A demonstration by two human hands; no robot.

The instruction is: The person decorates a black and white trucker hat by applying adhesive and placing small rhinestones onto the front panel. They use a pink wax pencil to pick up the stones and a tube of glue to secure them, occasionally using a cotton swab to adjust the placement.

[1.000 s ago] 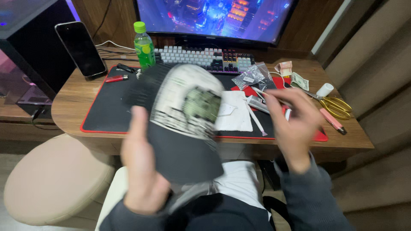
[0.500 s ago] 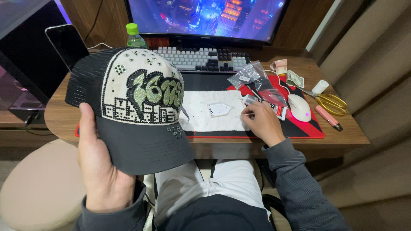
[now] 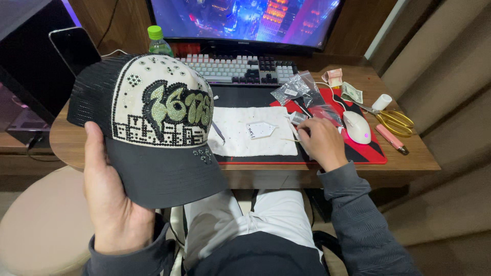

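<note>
My left hand (image 3: 110, 202) holds a trucker cap (image 3: 148, 122) by its dark grey brim, up in front of me at the left. The cap has a cream front panel set with green and black rhinestones and black mesh sides. My right hand (image 3: 319, 143) rests on the desk at the right edge of a white cloth (image 3: 253, 138), its fingers closed around a thin stick-like tool (image 3: 295, 139) whose tip points left. A small white tray (image 3: 260, 130) lies on the cloth. A slim metal tool (image 3: 218, 132) lies at the cloth's left edge, beside the cap.
A wooden desk (image 3: 409, 153) carries a red-edged desk mat (image 3: 373, 153), keyboard (image 3: 240, 69), monitor (image 3: 245, 20), green-capped bottle (image 3: 158, 41), phone (image 3: 74, 48), small clear bags (image 3: 299, 89), white mouse (image 3: 356, 127), gold scissors (image 3: 394, 120), a pink pen (image 3: 391, 138) and banknotes (image 3: 352, 92). A beige stool (image 3: 41, 225) stands left.
My left hand turned the cap from its underside to face its decorated front toward me and moved it left. My right hand dropped from mid-air onto the desk by the cloth.
</note>
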